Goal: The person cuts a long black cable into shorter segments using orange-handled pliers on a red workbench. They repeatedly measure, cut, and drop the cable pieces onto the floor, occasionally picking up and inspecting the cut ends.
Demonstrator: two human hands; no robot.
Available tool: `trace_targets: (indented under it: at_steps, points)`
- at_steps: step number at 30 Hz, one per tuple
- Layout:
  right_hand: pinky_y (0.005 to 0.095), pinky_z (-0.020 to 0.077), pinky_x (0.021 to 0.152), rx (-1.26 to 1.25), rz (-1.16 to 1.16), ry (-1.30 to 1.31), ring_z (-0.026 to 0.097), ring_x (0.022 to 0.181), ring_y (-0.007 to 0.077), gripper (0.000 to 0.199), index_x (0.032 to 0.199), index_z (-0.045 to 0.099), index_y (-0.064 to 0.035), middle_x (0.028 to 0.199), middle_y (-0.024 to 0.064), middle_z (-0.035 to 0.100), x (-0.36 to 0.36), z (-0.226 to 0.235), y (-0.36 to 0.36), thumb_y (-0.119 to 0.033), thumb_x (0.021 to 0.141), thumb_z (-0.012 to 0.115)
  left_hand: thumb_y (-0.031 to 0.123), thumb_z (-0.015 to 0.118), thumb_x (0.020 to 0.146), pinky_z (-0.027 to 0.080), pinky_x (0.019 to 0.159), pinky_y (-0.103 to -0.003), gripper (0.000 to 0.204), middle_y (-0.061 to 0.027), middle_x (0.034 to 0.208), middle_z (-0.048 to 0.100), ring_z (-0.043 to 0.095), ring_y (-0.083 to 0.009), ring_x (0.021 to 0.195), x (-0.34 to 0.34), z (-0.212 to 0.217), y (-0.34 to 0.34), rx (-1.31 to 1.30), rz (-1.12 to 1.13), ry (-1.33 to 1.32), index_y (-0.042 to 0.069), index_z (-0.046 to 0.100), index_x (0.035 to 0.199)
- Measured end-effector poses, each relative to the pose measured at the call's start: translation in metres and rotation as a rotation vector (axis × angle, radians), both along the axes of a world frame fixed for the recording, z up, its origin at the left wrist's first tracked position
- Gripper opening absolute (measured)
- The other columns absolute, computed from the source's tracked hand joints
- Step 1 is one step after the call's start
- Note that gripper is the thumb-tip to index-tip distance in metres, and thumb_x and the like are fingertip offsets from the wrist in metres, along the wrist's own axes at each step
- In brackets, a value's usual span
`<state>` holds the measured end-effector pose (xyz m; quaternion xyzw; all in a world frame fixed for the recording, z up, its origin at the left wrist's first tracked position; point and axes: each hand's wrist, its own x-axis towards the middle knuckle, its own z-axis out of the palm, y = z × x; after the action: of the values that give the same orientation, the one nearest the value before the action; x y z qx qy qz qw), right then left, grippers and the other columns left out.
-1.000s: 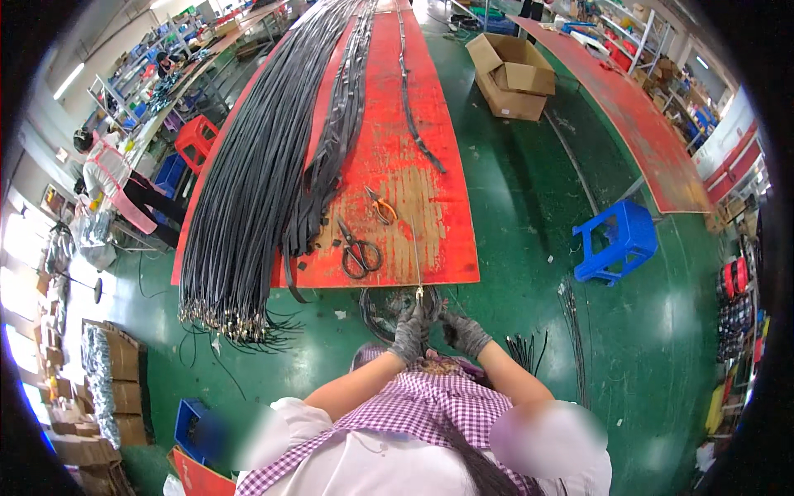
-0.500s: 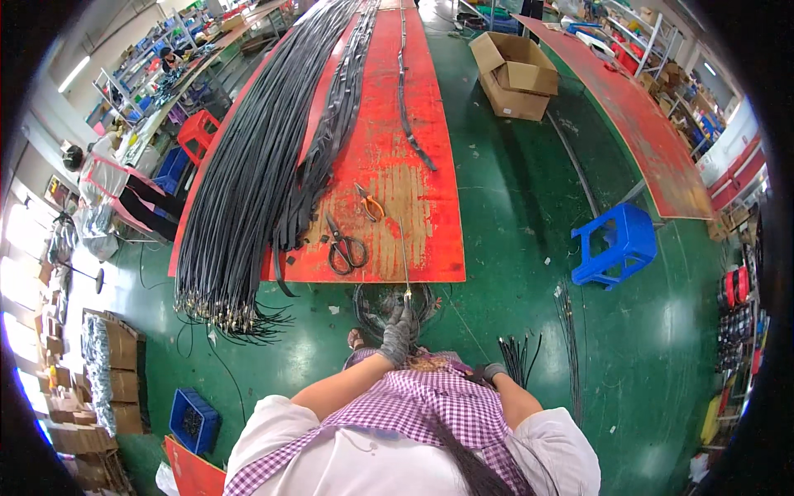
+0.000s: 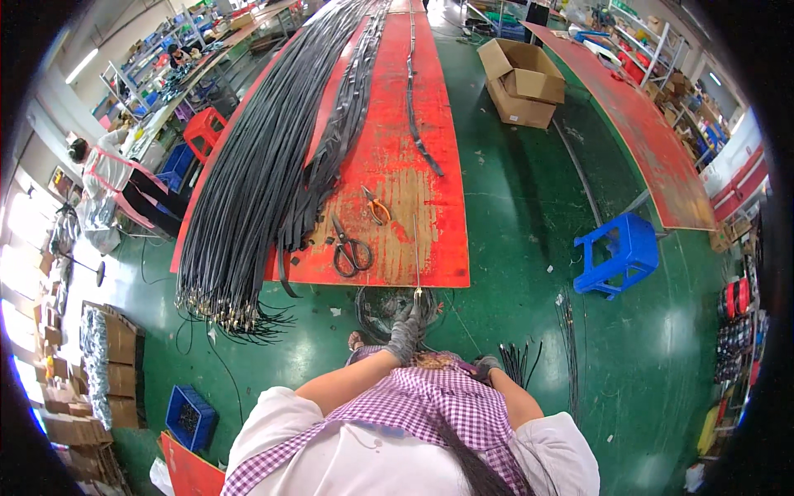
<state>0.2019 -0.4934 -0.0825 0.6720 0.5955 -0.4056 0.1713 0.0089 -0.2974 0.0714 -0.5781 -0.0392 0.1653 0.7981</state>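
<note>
My left hand (image 3: 403, 341), in a grey glove, is closed at the near edge of the red table. Its fingers pinch a thin rod-like strand (image 3: 417, 256) with a brass-coloured end piece (image 3: 418, 293); the strand runs forward over the tabletop. Low on the right, beside my lap, is my gloved right hand (image 3: 488, 366); its fingers are mostly hidden, and what they hold cannot be made out. Next to it is a bunch of black cables (image 3: 519, 364). Beyond my left hand lies a coil of dark cable (image 3: 372, 307), low under the table edge.
Black-handled scissors (image 3: 352, 255) and orange-handled pliers (image 3: 377, 208) lie on the red table (image 3: 389, 124). Long black cables (image 3: 248, 190) cover its left side, their ends hanging over. A blue stool (image 3: 619, 252) and cardboard box (image 3: 523, 87) stand right. At left, a person (image 3: 116, 178) stands.
The whole view has shifted slightly. My right hand has come a little inward toward my lap. My left hand keeps its pinch on the strand.
</note>
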Motion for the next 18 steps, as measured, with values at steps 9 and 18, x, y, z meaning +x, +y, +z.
trace_targets:
  at_steps: [9, 18]
  points:
    - [0.0332, 0.0438, 0.064, -0.231, -0.254, 0.080, 0.056, 0.076, 0.0246, 0.045, 0.088, 0.060, -0.0145, 0.088, 0.0117, 0.058, 0.005, -0.008, 0.000, -0.048, 0.061, 0.049, 0.022, 0.041, 0.084, 0.027, 0.034, -0.022, 0.013, 0.0007, 0.053, 0.041, 0.036, -0.0097, 0.040, 0.011, 0.051, -0.005, 1.369, -0.340, 1.414, 0.018, 0.048, 0.094]
    - [0.0310, 0.0412, 0.059, -0.368, -0.501, 0.305, 0.054, 0.066, 0.0170, 0.038, 0.088, 0.059, -0.0123, 0.079, 0.0066, 0.059, 0.013, -0.055, -0.016, -0.040, 0.062, 0.057, 0.016, 0.040, 0.084, 0.038, 0.062, -0.024, 0.024, -0.0039, 0.087, 0.047, 0.044, -0.0128, 0.076, 0.014, 0.034, -0.005, 1.383, -0.264, 1.414, 0.011, 0.043, 0.106]
